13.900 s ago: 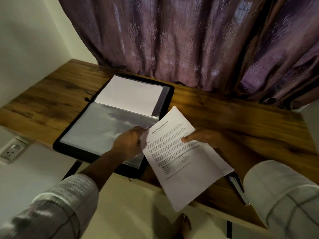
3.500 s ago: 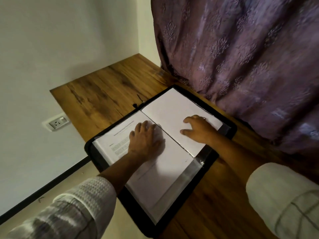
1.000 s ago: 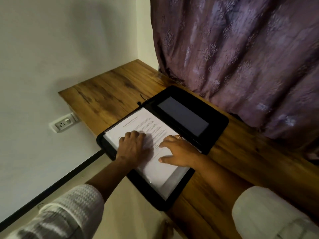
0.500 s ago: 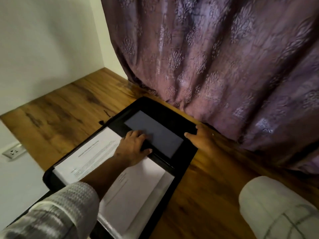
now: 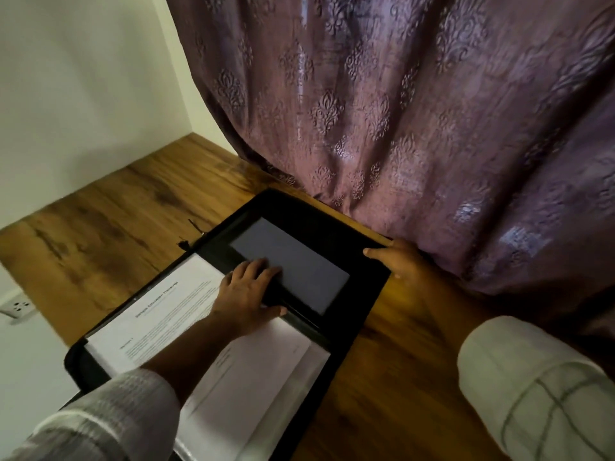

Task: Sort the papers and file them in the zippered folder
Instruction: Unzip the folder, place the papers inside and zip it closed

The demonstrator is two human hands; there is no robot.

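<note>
The black zippered folder [image 5: 364, 304] lies open on the wooden desk [image 5: 116, 227]. Its near half holds the filed papers [image 5: 166, 314] in clear sleeves, with a printed sheet on top. The far half is the bare inner cover with a grey pocket [image 5: 299, 267]. My left hand [image 5: 246, 294] lies flat across the spine, fingertips touching the pocket's near edge. My right hand [image 5: 402, 264] holds the far right corner of the cover, thumb on top. Its fingers are hidden beyond the edge, against the curtain.
A purple patterned curtain [image 5: 399, 128] hangs right behind the folder and touches its far edge. The zipper pull [image 5: 183, 242] lies on the desk at the folder's left. A white wall meets the desk on the left, with a wall socket [image 5: 16, 307] below the desk edge.
My right hand left the papers and went to the cover's far right corner. My left hand slid from the papers up to the spine and pocket. The view swung right.
</note>
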